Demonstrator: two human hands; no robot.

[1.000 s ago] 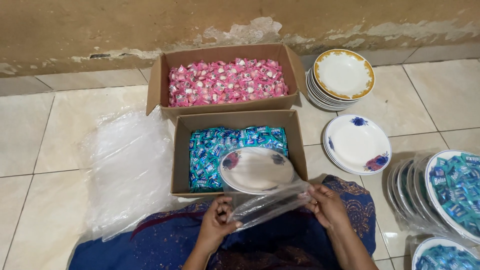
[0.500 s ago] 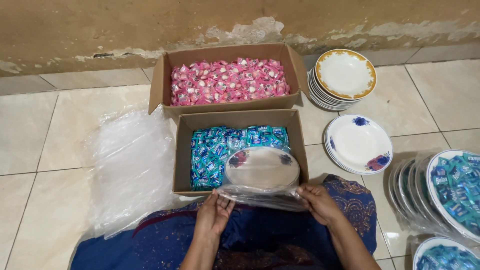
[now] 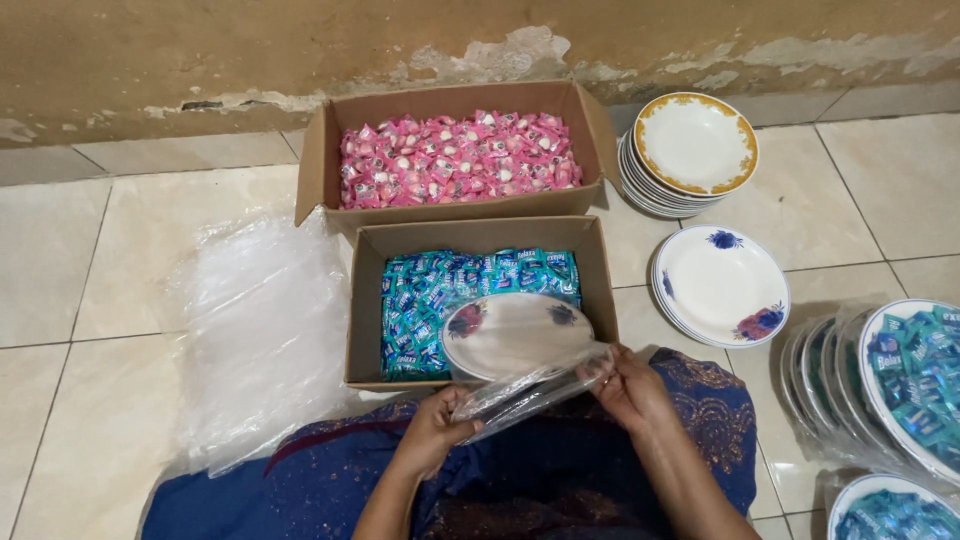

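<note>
Both hands grip a clear plastic bag point(image 3: 530, 392) over her lap: the left hand point(image 3: 435, 432) pinches its lower end, the right hand point(image 3: 628, 385) its upper end. A floral plate point(image 3: 515, 335) rests on the box of blue candies point(image 3: 420, 310), just ahead. Two boxes sit here; the farther holds pink candies point(image 3: 455, 158). A stack of gold-rimmed plates point(image 3: 690, 150) stands right.

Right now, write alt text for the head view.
Both hands, left hand and right hand, hold a clear plastic bag around a white floral plate over a box of blue candies; a box of pink candies and stacked plates lie beyond.
</note>
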